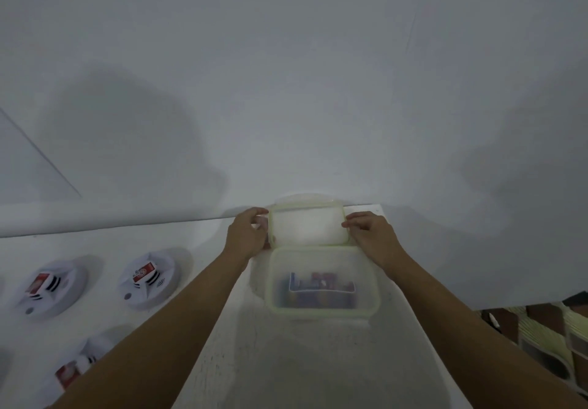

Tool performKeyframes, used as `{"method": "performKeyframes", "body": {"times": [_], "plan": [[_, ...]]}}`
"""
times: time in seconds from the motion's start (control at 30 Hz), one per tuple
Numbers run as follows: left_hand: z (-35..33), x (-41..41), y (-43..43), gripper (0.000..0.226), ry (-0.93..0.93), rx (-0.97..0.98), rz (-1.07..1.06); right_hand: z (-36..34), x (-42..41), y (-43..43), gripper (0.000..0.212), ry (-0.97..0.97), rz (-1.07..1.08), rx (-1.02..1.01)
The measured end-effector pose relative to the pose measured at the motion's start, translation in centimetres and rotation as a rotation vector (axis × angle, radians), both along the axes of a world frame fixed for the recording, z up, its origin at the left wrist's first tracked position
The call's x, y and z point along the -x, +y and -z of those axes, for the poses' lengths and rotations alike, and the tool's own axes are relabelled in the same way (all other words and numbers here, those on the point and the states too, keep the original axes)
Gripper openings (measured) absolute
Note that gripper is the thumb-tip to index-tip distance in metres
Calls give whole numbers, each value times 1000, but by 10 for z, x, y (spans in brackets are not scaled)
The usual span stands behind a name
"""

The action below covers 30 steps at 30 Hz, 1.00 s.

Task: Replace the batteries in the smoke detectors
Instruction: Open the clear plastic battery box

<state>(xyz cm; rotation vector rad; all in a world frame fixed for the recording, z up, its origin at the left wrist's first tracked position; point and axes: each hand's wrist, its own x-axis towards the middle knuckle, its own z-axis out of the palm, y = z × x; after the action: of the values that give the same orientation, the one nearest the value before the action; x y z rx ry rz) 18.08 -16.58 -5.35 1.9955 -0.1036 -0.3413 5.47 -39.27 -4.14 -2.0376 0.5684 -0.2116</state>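
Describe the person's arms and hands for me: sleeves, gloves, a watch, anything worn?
The left hand and right hand are bare, no gloves. The left forearm and right forearm are uncovered down to the frame's bottom edge: no sleeves, watch or wristband show. The picture is too soft to rule out a thin ring.

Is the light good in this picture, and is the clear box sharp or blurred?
Head view: the light is dim and flat, with broad soft shadows on the wall; the container and its contents are blurred, nothing readable; the left hand and right hand gripping the lid are also soft.
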Motion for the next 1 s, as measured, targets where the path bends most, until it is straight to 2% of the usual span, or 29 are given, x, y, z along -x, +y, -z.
{"method": "performKeyframes", "body": {"times": [0.13, 0.3, 0.5, 0.6, 0.77, 0.87, 0.93, 1.0], "plan": [[-1, 8, 0, 29, -142, -149, 0, -8, 8, 2, 25, 42, 55, 2], [-11, 22, 10, 34, -74, -180, 90, -23, 35, 18, 16, -166, 124, -40], [-44, 72, 43, 16, -109, -86, 140, -40, 77, 47, 17, -234, 97, 80], [-57, 111, 66, 15, -51, -64, 184, -43, 108, 64, 22, -185, 98, 100], [-51, 160, 100, 20, 66, -106, 259, -35, 164, 87, 43, -26, 111, 26], [-48, 175, 109, 14, 63, -155, 352, -29, 187, 88, 57, 94, 30, 39], [-44, 182, 111, 6, 31, -159, 372, -24, 197, 88, 53, 163, -74, 15], [-42, 185, 111, 9, 4, -143, 373, -19, 200, 88, 36, 150, -69, 45]]}}
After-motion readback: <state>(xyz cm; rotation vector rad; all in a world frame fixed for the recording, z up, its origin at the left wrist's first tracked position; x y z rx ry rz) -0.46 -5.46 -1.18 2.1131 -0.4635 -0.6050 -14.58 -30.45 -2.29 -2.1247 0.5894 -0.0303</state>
